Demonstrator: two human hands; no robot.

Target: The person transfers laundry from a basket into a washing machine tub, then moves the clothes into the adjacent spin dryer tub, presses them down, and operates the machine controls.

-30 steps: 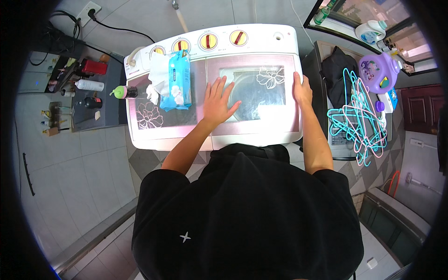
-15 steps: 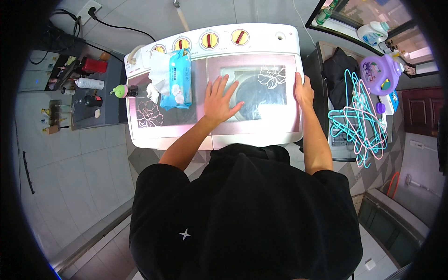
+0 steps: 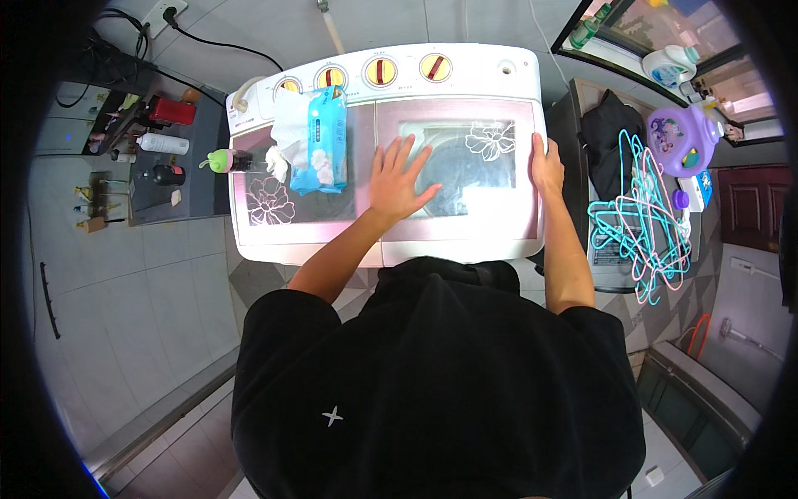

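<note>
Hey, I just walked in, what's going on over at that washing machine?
A person has both hands on a white-and-pink washing machine. The left hand lies spread, palm down, on the right-hand lid, while the right hand is at the machine's right edge. Both lids look closed. A blue tissue pack lies on the left half.

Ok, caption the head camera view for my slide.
Left hand spread over a washing machine, right hand at its right edge, blue tissue pack on top.
</note>
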